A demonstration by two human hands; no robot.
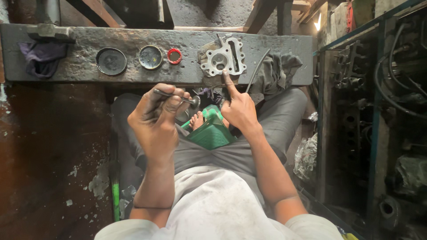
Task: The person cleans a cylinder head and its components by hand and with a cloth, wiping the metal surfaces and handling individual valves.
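Valve (178,96) pinched in left hand (155,118) fingers — right hand (238,106), forefinger out, touches gasket (223,58) — green crate (212,131) contents unclear.

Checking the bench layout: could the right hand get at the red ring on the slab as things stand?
Probably yes. The right hand already has its forefinger on the metal gasket plate, and the red ring lies just beside that plate on the slab, uncovered, with nothing between them.
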